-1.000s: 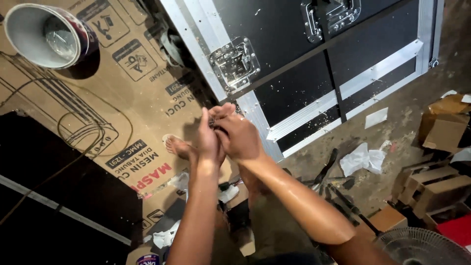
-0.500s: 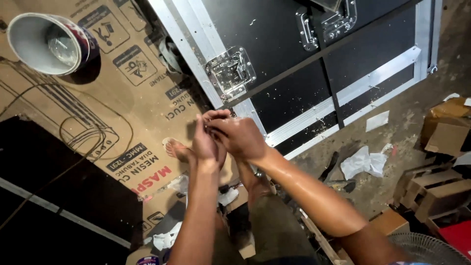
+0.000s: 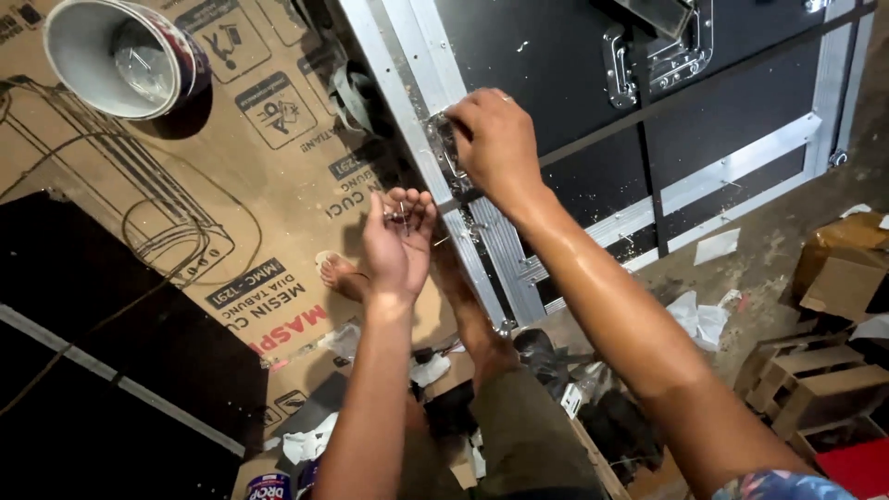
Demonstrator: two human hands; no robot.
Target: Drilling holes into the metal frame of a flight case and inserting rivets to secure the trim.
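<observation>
My left hand point(image 3: 398, 243) is held palm up over the cardboard, cupping a few small metal fasteners point(image 3: 400, 218). My right hand point(image 3: 495, 141) reaches up to the black flight case point(image 3: 556, 65). Its fingers are curled over a silver recessed latch point(image 3: 441, 139) beside the aluminium edge strip point(image 3: 398, 79). Most of that latch is hidden under the fingers. I cannot tell whether the fingertips pinch a fastener. A second silver latch point(image 3: 662, 46) sits further right on the case.
A printed cardboard sheet point(image 3: 231, 194) covers the floor, with a white bucket point(image 3: 116, 56) on it at top left. A black panel point(image 3: 93, 380) lies lower left. My bare foot point(image 3: 338, 273) rests on the cardboard. Cardboard boxes point(image 3: 833, 278) and paper scraps point(image 3: 699, 315) lie right.
My hands were together, the right one picking at the left palm. The right hand has since moved up and right to the latch, while the left palm stays open below.
</observation>
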